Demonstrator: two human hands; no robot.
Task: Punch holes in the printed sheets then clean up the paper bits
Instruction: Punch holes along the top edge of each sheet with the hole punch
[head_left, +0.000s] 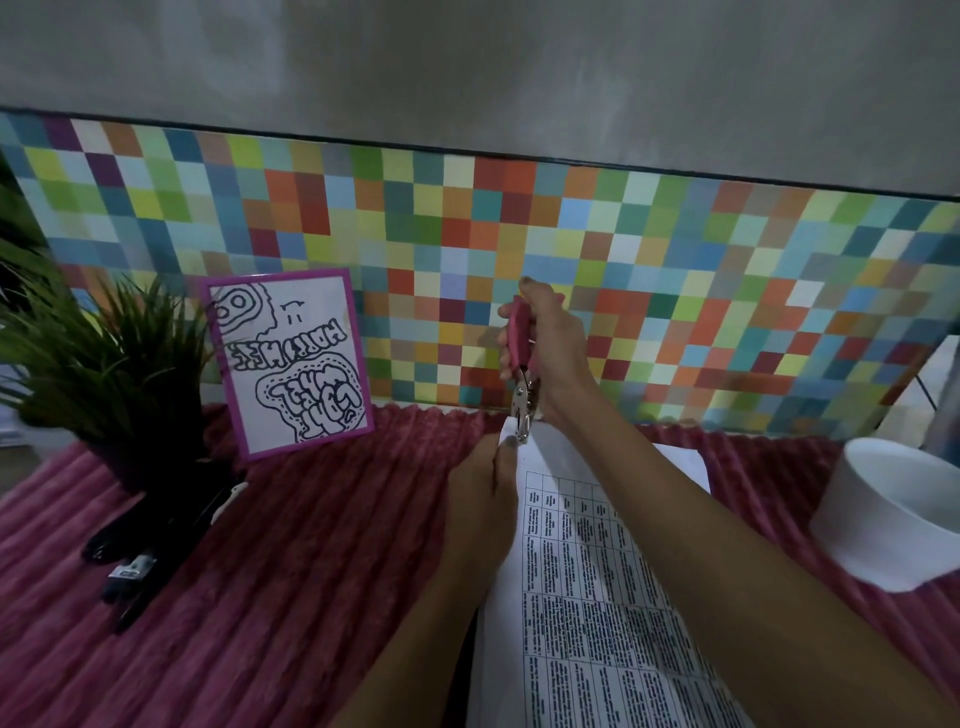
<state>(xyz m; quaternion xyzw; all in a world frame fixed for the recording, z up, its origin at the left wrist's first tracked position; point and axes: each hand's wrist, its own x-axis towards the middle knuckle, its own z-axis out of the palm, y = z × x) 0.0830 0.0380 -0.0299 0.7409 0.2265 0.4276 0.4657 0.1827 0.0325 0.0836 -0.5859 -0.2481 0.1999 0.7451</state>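
A printed sheet (587, 597) with a table of text runs from the bottom centre up to the middle of the view. My left hand (483, 499) pinches its far left corner and lifts it. My right hand (550, 353) grips the pink handles of a hole punch (521, 364), held upright. The punch's metal jaws sit over the sheet's top corner, just above my left fingertips. Another white sheet (685, 462) lies under my right forearm.
A white bowl (904, 514) stands at the right on the pink ribbed cloth (311, 571). A potted green plant (104, 374), a framed drawing (293, 358) and dark tools (135, 566) occupy the left. A checkered coloured panel (675, 291) backs the table.
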